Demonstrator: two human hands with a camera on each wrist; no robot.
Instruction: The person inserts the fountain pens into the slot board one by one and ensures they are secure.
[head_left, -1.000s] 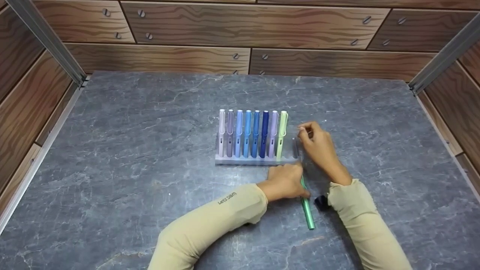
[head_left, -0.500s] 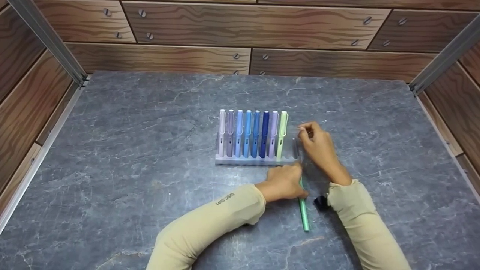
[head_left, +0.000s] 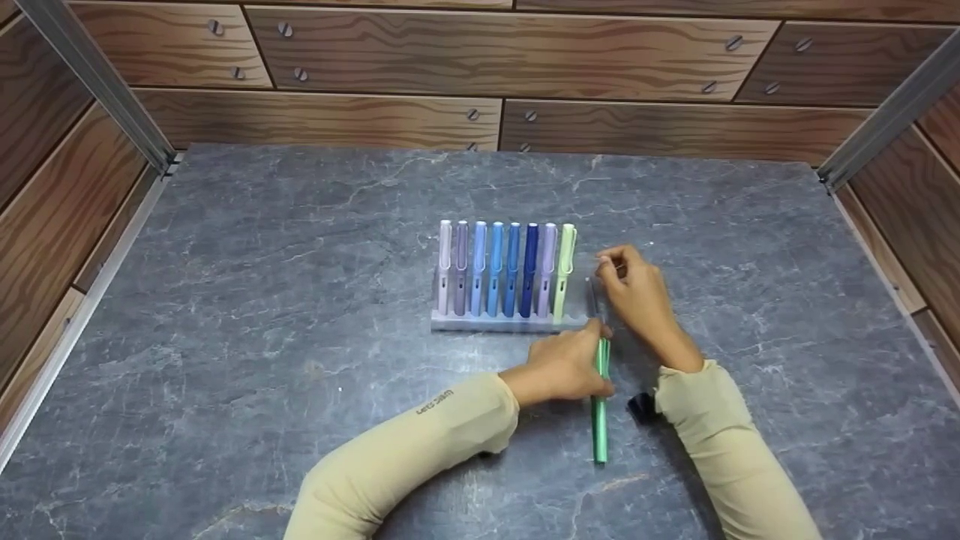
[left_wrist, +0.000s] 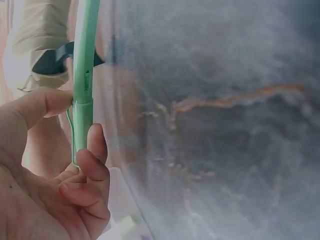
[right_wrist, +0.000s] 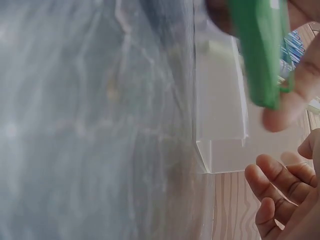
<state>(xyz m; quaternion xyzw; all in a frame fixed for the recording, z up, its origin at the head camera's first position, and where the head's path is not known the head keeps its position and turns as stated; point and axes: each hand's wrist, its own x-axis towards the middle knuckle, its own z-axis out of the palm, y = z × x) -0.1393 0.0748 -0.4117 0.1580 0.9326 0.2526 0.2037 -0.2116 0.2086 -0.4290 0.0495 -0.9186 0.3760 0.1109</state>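
Observation:
A clear rack (head_left: 504, 323) on the grey stone table holds several capped pens upright in lilac, blue, navy and pale green. My left hand (head_left: 561, 365) pinches a green pen (head_left: 599, 409) near its upper end, just in front of the rack's right end. The pen lies nearly straight toward me, its tip by the rack's rightmost slot. The left wrist view shows thumb and fingers (left_wrist: 92, 160) curled round the green pen (left_wrist: 82, 75). My right hand (head_left: 636, 289) is at the rack's right end, its fingertips pinching the clear end wall. The other fingers (right_wrist: 272, 187) are curled.
A small black object (head_left: 643, 407) lies on the table beside my right sleeve. Wood-grain panels wall the table at the back and sides, with metal posts (head_left: 90, 75) at the back corners. In the right wrist view the clear rack wall (right_wrist: 220, 100) is blurred.
My left hand has swung the green pen's near end leftward and drawn the pen closer to the rack. The right hand has stayed where it was.

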